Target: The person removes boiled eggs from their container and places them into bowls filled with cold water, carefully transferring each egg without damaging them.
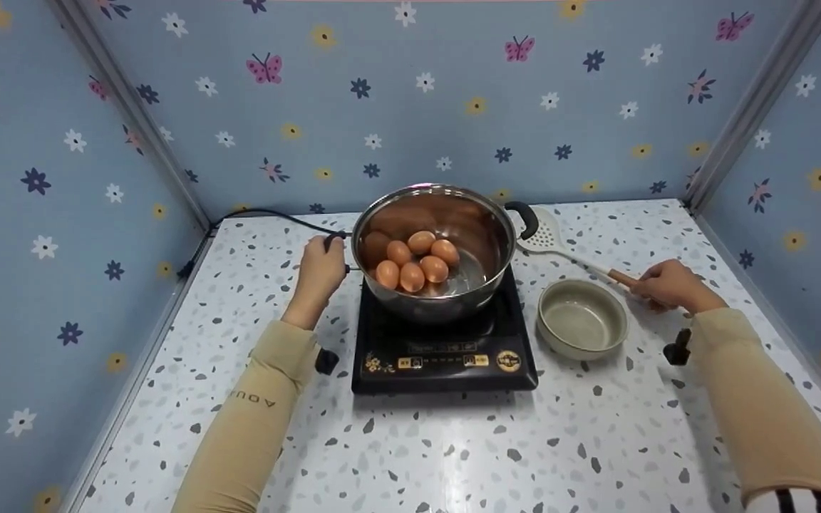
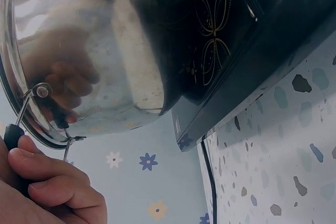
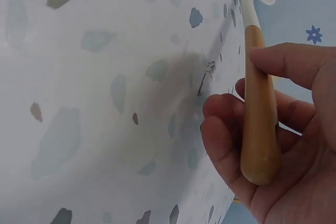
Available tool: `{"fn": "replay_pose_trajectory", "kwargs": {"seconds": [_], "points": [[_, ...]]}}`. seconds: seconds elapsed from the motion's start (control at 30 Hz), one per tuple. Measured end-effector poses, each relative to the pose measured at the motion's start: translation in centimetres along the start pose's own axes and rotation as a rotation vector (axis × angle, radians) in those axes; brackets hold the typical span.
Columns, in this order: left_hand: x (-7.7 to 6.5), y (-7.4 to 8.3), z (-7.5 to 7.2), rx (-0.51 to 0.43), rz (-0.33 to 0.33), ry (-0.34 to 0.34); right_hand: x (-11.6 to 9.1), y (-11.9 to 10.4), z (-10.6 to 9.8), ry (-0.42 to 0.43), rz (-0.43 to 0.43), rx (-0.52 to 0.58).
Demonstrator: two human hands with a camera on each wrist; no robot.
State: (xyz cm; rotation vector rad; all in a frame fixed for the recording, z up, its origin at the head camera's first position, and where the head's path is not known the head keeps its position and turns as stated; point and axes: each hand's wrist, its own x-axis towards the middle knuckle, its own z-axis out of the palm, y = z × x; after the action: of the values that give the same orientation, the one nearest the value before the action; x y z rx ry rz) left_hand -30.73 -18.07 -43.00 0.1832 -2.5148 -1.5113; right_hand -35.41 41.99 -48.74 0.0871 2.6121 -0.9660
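Seen from the head, the skimmer [image 1: 543,236] sits at the pot's [image 1: 439,308] three o'clock, blade towards ten, long axis ten-to-four; probably light and stiff, best held by its wooden handle [image 3: 259,150], which the right hand [image 1: 669,285] loosely encircles; the left hand [image 1: 321,271] grips the pot's nine-o'clock handle [image 2: 13,134]

The left arm [image 1: 229,456], in a tan sleeve [image 1: 286,356], reaches forward and slants inward over the table [image 1: 446,449]; the left hand [image 1: 321,269], stopping short of the back edge, has its fingers [image 2: 65,188] folded in a grip. The right arm [image 1: 760,399], sleeved alike, slants inward beside the right edge; the right hand [image 1: 674,286] bends its fingers in from opposite sides, holding loosely.
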Motion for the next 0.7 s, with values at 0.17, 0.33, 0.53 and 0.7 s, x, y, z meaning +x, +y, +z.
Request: {"fn": "replay_pose_trajectory", "kwargs": {"seconds": [0.17, 0.33, 0.53, 0.7], "points": [[-0.03, -0.13, 0.04, -0.005, 0.009, -0.005, -0.1, -0.13, 0.18, -0.056, 0.03, 0.078], [-0.01, -0.14, 0.03, -0.01, 0.015, -0.015, -0.02, -0.34, 0.44, -0.102, 0.053, 0.094], [-0.03, -0.13, 0.06, -0.009, 0.02, -0.016, 0.03, -0.87, 0.76, -0.132, 0.092, 0.089], [0.09, -0.17, 0.02, -0.007, 0.025, -0.002, 0.13, -1.02, 0.99, -0.099, 0.096, 0.118]]}}
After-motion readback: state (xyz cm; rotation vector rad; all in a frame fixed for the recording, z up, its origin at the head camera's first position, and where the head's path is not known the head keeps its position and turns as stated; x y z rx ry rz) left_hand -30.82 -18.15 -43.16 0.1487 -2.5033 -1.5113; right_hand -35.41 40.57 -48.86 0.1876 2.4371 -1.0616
